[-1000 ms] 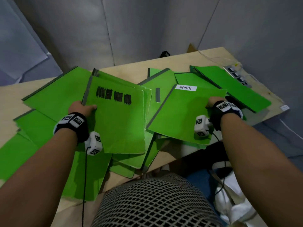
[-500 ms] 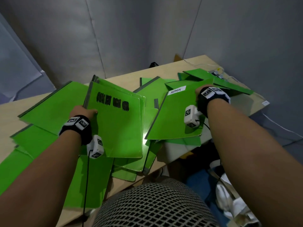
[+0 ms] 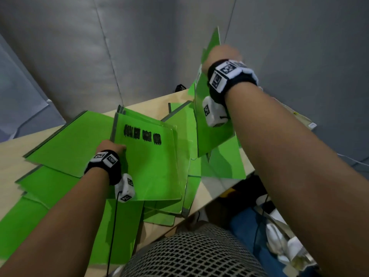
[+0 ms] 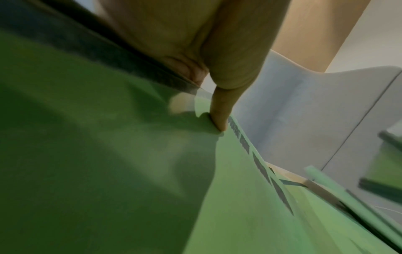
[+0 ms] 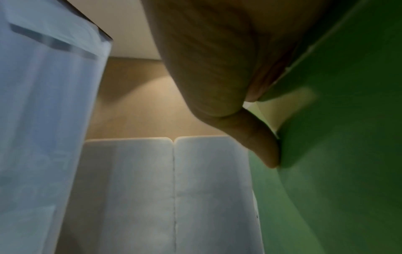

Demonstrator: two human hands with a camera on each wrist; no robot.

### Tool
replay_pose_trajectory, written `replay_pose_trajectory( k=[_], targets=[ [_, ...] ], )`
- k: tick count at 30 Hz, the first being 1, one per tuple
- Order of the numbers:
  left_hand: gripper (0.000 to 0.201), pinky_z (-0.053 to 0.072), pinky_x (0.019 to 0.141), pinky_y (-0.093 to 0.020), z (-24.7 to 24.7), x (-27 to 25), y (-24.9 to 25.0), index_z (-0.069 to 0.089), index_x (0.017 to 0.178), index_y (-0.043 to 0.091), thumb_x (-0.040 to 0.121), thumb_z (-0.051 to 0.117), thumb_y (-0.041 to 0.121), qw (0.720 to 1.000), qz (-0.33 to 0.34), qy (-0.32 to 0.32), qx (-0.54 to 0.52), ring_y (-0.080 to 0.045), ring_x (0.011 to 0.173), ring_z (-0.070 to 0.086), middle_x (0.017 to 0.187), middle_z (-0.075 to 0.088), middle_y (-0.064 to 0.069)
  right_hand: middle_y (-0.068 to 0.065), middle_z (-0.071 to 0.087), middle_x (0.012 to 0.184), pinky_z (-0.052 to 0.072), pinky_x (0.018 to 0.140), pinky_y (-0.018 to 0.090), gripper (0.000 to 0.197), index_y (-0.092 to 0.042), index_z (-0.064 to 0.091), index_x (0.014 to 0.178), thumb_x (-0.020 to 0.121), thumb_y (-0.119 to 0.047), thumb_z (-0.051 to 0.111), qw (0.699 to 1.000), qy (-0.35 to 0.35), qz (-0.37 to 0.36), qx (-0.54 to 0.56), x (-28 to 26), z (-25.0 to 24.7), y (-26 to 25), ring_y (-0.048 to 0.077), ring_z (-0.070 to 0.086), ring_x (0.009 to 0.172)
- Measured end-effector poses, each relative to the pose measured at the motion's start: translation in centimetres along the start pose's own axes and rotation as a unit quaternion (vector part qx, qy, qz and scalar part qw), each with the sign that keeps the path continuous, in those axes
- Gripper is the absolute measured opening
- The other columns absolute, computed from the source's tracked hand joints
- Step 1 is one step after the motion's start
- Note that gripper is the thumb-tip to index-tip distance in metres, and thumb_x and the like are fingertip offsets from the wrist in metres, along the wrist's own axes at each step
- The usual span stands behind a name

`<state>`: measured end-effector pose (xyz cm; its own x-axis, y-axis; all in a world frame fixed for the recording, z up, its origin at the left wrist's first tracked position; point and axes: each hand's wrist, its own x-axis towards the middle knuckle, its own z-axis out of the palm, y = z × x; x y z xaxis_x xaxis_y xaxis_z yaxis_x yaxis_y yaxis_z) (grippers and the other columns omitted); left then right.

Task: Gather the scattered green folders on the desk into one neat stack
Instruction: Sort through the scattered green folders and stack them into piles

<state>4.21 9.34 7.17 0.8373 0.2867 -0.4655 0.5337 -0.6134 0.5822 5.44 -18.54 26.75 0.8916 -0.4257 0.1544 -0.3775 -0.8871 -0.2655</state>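
Several green folders [image 3: 60,148] lie scattered and overlapping on the wooden desk [image 3: 12,156]. My left hand [image 3: 111,145] grips the left edge of a folder with black scribbled marking [image 3: 151,166] on top of the middle pile; its thumb [image 4: 219,118] presses on the cover. My right hand [image 3: 221,54] holds another green folder [image 3: 211,136] lifted steeply above the desk's right side, almost on edge, with the thumb [image 5: 261,146] pinching its cover. More folders [image 3: 225,164] lie flat beneath it.
Grey padded walls [image 3: 139,47] close in the desk at the back. A small black object [image 3: 180,87] sits at the desk's far edge. Below the desk's right edge are blue cloth [image 3: 247,236] and white items [image 3: 279,236]. My checked lap [image 3: 191,254] is at the bottom.
My right hand has raised its folder from flat on the desk to steeply tilted high in the air. The left hand keeps its grip on the marked folder.
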Motion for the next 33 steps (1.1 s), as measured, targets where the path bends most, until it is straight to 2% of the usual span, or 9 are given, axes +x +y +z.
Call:
replay_pose_trajectory(
  k=[2, 7, 11, 14, 18, 24, 28, 31, 33],
  targets=[
    [0.028, 0.054, 0.085, -0.039, 0.4, 0.8, -0.3, 0.048, 0.075, -0.002, 0.09, 0.062, 0.017, 1.0, 0.008, -0.007, 0.002, -0.03, 0.081, 0.054, 0.104, 0.06, -0.022, 0.011, 0.059, 0.127, 0.045, 0.071, 0.034, 0.031, -0.006, 0.058, 0.121, 0.1, -0.02, 0.039, 0.999, 0.045, 0.005, -0.001, -0.6, -1.5, -2.2, 0.031, 0.057, 0.115],
    [0.057, 0.049, 0.094, -0.041, 1.0, 0.8, -0.7, 0.039, 0.138, -0.006, 0.091, 0.062, 0.018, 0.998, -0.002, -0.054, 0.027, -0.037, 0.113, 0.057, 0.132, 0.053, -0.023, 0.018, 0.06, 0.125, 0.046, 0.089, 0.038, 0.039, -0.001, 0.055, 0.122, 0.088, -0.019, 0.054, 0.996, -0.019, 0.019, 0.089, 0.6, 2.2, -0.2, 0.036, 0.058, 0.114],
    [0.066, 0.043, 0.105, -0.045, 2.8, 1.3, -2.0, 0.03, 0.145, -0.002, 0.092, 0.061, 0.02, 0.995, -0.034, -0.089, -0.014, -0.038, 0.127, 0.049, 0.143, 0.044, -0.023, 0.02, 0.062, 0.106, 0.049, 0.078, 0.033, 0.03, 0.006, 0.055, 0.112, 0.085, -0.008, 0.059, 0.975, -0.168, 0.098, 0.109, -1.7, 11.1, 5.8, 0.03, 0.062, 0.097],
    [0.076, 0.04, 0.107, -0.046, 4.1, 1.6, -3.1, 0.031, 0.145, -0.002, 0.09, 0.06, 0.041, 0.989, -0.065, -0.119, -0.059, -0.039, 0.13, 0.045, 0.146, 0.042, -0.022, 0.014, 0.06, 0.095, 0.05, 0.062, 0.03, 0.023, 0.007, 0.051, 0.112, 0.091, -0.002, 0.054, 0.935, -0.281, 0.198, 0.081, -4.7, 17.0, 8.9, 0.023, 0.059, 0.074],
    [0.088, 0.035, 0.109, -0.046, 5.5, 1.0, -3.8, 0.025, 0.149, 0.002, 0.086, 0.062, 0.05, 0.98, -0.085, -0.128, -0.128, -0.037, 0.136, 0.039, 0.15, 0.036, -0.02, 0.018, 0.056, 0.13, 0.05, 0.089, 0.033, 0.062, 0.008, 0.036, 0.136, 0.087, -0.018, 0.065, 0.921, -0.353, 0.162, -0.004, -6.0, 21.5, 10.7, 0.033, 0.058, 0.115],
    [0.069, 0.051, 0.081, -0.036, 8.4, 0.2, -1.1, 0.04, 0.137, 0.0, 0.081, 0.075, 0.02, 0.963, -0.087, -0.151, -0.204, -0.03, 0.098, 0.056, 0.11, 0.057, -0.013, 0.018, 0.05, 0.13, 0.052, 0.092, 0.04, 0.06, 0.0, 0.05, 0.128, 0.083, -0.036, 0.067, 0.929, -0.367, 0.041, 0.001, -6.2, 24.1, 9.0, 0.036, 0.06, 0.108],
    [0.055, 0.047, 0.059, -0.031, 9.6, 0.7, -0.2, 0.042, 0.132, 0.006, 0.084, 0.069, 0.005, 0.961, -0.097, -0.116, -0.233, -0.023, 0.076, 0.056, 0.097, 0.057, -0.011, 0.006, 0.056, 0.083, 0.055, 0.082, 0.037, 0.032, -0.006, 0.053, 0.077, 0.089, -0.035, 0.061, 0.928, -0.348, 0.097, 0.088, -5.4, 24.4, 9.8, 0.029, 0.06, 0.085],
    [0.055, 0.051, 0.076, -0.036, 10.5, 1.4, 0.1, 0.043, 0.132, 0.003, 0.084, 0.069, 0.007, 0.951, -0.113, -0.121, -0.262, -0.03, 0.094, 0.058, 0.115, 0.059, -0.018, 0.014, 0.058, 0.119, 0.05, 0.095, 0.046, 0.042, -0.004, 0.054, 0.117, 0.088, -0.033, 0.063, 0.904, -0.32, 0.194, 0.206, -4.1, 24.7, 11.2, 0.034, 0.058, 0.11],
    [0.038, 0.049, 0.074, -0.034, 11.3, 1.5, 0.5, 0.049, 0.116, -0.002, 0.086, 0.068, 0.009, 0.95, -0.119, -0.118, -0.264, -0.03, 0.096, 0.054, 0.101, 0.059, -0.015, 0.017, 0.047, 0.139, 0.045, 0.101, 0.047, 0.068, -0.004, 0.039, 0.138, 0.084, -0.033, 0.068, 0.863, -0.323, 0.269, 0.28, -3.5, 24.7, 11.5, 0.037, 0.049, 0.124]
  ],
)
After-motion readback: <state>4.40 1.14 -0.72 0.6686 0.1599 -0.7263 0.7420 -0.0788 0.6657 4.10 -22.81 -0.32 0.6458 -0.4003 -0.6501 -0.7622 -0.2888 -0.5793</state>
